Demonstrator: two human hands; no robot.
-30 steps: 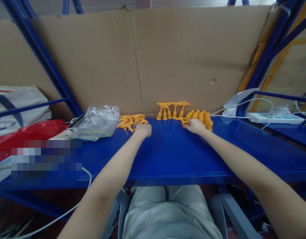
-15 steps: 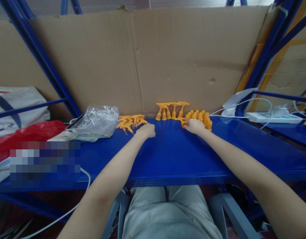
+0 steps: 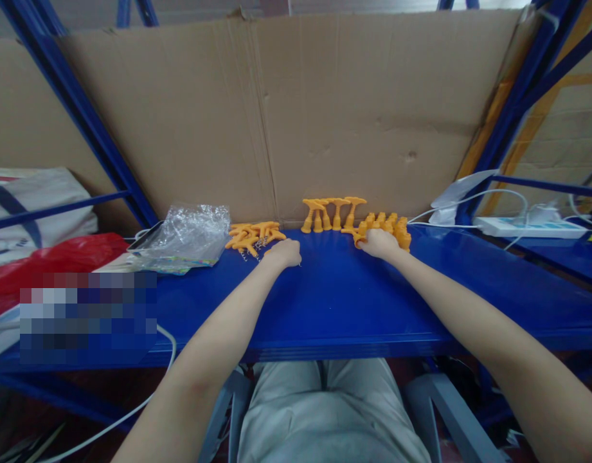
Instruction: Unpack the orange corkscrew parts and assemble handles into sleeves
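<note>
My left hand (image 3: 287,253) is closed just to the right of a pile of orange T-handled corkscrews (image 3: 250,238) with bare metal spirals. A thin metal tip pokes out below its fingers, so it grips a corkscrew that is mostly hidden. My right hand (image 3: 380,244) is closed round an orange corkscrew (image 3: 352,234), whose T-handle points left; the rest is covered by the fingers. Right behind that hand stands a tight block of orange corkscrew bases (image 3: 387,223). Several corkscrews set in their bases (image 3: 338,214) stand upright in a row along the cardboard.
The blue metal shelf (image 3: 319,308) is backed by a tall cardboard sheet (image 3: 348,103). At left lie a clear plastic bag (image 3: 189,235), a red bag (image 3: 59,263) and a white cable (image 3: 173,350). A white power strip (image 3: 527,228) lies at right.
My left hand has drawn away from the corkscrew pile, a little to the right, with a corkscrew in its fingers, then stayed there. My right hand has hardly moved.
</note>
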